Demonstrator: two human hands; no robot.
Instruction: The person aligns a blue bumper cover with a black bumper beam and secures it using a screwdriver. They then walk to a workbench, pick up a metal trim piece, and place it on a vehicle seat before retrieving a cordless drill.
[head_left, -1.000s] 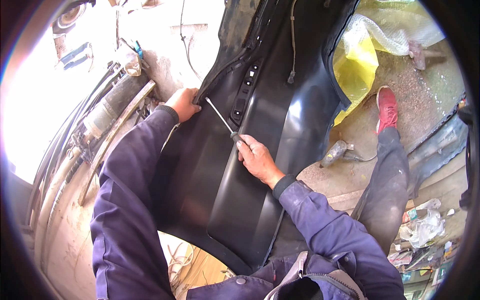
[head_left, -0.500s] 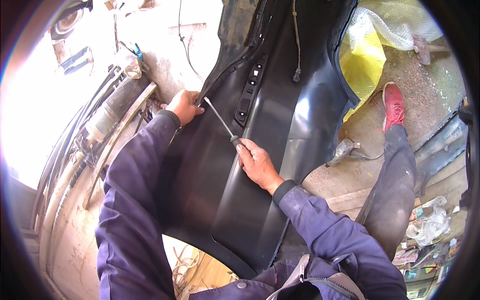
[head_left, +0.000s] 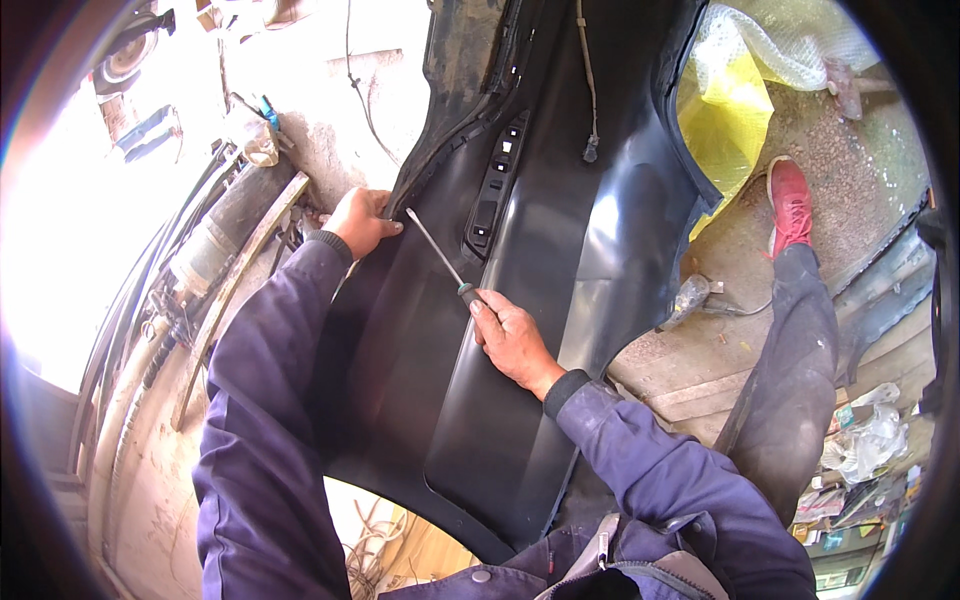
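Across middle of view, large black panel [head_left: 500, 420] spreads from top edge down to person's dark jacket [head_left: 260, 440]. At panel's left edge, left hand [head_left: 362, 222]: thumb and fingers closed on rim, near lower end of dark strip [head_left: 450, 133]. Above panel, right hand [head_left: 512, 335]: fingers wrapped around handle of screwdriver [head_left: 435, 247], shaft pointing up-left, tip just beside left thumb; cannot tell whether tip touches panel. Right of shaft, slotted black insert [head_left: 496, 190]. Beyond panel's right edge, yellow sheet [head_left: 725, 125], red shoe [head_left: 790, 200].
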